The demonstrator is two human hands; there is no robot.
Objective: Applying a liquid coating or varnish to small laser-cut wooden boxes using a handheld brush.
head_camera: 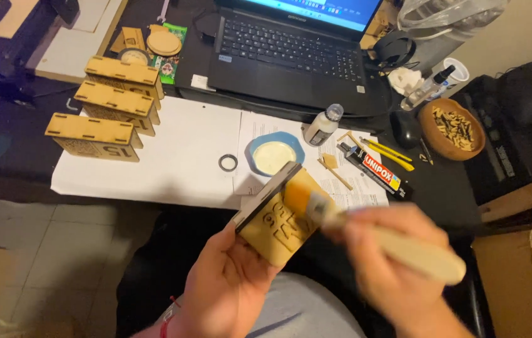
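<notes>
Nearby, bowl and bottle sit behind; left hand clamps box, right hand clamps brush.

Quick count: four wooden boxes total, one in the hands and three more lined up further out to the left. Just past the hands there's one blue bowl, one small glue bottle, one black ring, one glue tube. One brush, one laptop.
</notes>
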